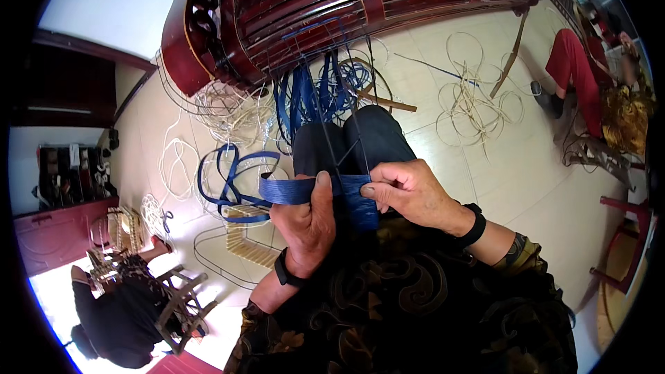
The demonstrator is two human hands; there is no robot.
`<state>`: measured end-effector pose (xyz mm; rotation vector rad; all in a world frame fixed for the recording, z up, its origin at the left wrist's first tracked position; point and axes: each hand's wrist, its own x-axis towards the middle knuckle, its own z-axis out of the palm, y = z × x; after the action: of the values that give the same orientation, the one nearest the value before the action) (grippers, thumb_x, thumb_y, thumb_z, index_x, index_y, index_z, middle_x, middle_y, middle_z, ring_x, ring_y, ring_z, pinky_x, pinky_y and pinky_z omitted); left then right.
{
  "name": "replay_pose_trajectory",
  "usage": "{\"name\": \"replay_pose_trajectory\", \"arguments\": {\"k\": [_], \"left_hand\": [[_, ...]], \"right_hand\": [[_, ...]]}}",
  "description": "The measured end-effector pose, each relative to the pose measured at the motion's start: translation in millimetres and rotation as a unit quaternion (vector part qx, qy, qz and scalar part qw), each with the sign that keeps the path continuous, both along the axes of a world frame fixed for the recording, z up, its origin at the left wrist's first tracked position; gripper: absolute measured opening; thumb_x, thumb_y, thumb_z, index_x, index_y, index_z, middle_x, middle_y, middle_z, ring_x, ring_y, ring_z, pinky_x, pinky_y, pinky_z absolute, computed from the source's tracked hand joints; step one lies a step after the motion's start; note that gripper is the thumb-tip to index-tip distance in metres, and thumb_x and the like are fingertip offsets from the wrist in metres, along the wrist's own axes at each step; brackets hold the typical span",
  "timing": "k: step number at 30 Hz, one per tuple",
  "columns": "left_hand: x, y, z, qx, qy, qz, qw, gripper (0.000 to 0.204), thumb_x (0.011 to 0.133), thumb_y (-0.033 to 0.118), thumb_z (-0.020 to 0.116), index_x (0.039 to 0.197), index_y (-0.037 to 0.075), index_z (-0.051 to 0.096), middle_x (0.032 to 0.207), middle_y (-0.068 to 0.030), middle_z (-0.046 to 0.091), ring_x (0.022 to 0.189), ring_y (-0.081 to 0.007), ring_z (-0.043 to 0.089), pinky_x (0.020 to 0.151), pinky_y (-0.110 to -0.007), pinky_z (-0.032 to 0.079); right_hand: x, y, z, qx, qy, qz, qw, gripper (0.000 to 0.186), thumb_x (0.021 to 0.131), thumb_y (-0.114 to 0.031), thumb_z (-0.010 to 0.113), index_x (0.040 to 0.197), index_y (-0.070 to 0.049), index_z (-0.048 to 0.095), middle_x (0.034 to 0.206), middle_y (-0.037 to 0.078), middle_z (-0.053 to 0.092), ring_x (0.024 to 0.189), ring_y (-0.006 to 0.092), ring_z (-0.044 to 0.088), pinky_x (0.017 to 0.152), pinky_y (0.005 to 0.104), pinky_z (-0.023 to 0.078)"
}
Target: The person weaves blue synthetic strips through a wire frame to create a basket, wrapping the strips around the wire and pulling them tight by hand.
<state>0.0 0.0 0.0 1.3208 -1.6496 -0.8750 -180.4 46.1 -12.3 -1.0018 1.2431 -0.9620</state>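
A dark thin wire frame (pixel 321 99) lies over my lap, with blue strip woven across its near end (pixel 361 209). My left hand (pixel 305 227) is closed on a flat blue strip (pixel 285 192), the thumb pressing on top. The strip curls around the fingers and runs right to the frame. At the frame's right side, my right hand (pixel 419 197) pinches the edge of the blue strip between thumb and forefinger. Part of the woven end is in shadow against my dark patterned shirt (pixel 415 291).
A dark red wooden bench (pixel 298 7) stands ahead. Loose blue strips (pixel 298 100) and pale cord coils (pixel 232 114) lie before it; more pale cord (pixel 474 107) lies right. A pale slatted frame (pixel 253 249) sits left. Seated people are at lower left (pixel 125 312) and right (pixel 582 62).
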Motion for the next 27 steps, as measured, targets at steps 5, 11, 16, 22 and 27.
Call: {"name": "replay_pose_trajectory", "arguments": {"k": [5,11,16,22,27], "left_hand": [[-2.3,-1.1,2.1,-0.052,-0.024,-0.012,0.998,0.028,0.088,0.005,0.068,0.064,-0.002,0.054,0.053,-0.0088,0.044,0.047,-0.0146,0.041,0.046,-0.032,0.033],[0.0,-4.0,15.9,0.14,0.058,0.009,0.988,0.042,0.093,0.016,0.065,0.054,0.001,0.056,0.051,0.0006,0.052,0.043,-0.0056,0.044,0.041,-0.026,0.029],[-1.5,-13.0,18.0,0.207,0.154,-0.022,0.966,0.045,0.095,0.017,0.063,0.052,0.006,0.053,0.048,0.0008,0.048,0.04,-0.0073,0.041,0.04,-0.025,0.03],[-6.1,-7.6,16.0,0.189,0.185,0.007,0.964,0.045,0.094,0.015,0.064,0.051,0.007,0.052,0.048,0.0009,0.047,0.041,-0.0077,0.041,0.041,-0.026,0.031],[-3.9,-1.0,13.6,0.185,0.17,0.014,0.968,0.036,0.093,0.016,0.066,0.06,0.005,0.058,0.05,0.0006,0.048,0.042,-0.0074,0.042,0.043,-0.025,0.032]], "right_hand": [[1.1,2.3,0.4,-0.023,0.029,-0.012,0.999,0.024,0.091,-0.015,0.069,0.073,-0.001,0.06,0.06,0.001,0.059,0.056,0.0045,0.057,0.05,0.0211,0.046],[-1.7,-3.9,7.0,-0.089,0.149,0.004,0.985,0.029,0.09,-0.018,0.071,0.069,-0.003,0.056,0.06,0.0,0.059,0.055,0.0048,0.055,0.049,0.0223,0.042],[0.9,-7.1,5.4,-0.043,0.084,-0.008,0.995,0.036,0.088,-0.021,0.071,0.066,-0.001,0.051,0.054,0.005,0.05,0.051,0.0092,0.044,0.047,0.0308,0.037],[0.7,-13.2,6.2,0.004,0.052,0.013,0.999,0.034,0.088,-0.021,0.07,0.067,0.0,0.054,0.054,0.007,0.051,0.051,0.0098,0.044,0.047,0.0314,0.036],[1.8,-11.1,3.9,-0.043,0.095,0.01,0.995,0.034,0.088,-0.022,0.07,0.068,0.001,0.055,0.055,0.01,0.051,0.05,0.0115,0.045,0.047,0.0326,0.036]]}}
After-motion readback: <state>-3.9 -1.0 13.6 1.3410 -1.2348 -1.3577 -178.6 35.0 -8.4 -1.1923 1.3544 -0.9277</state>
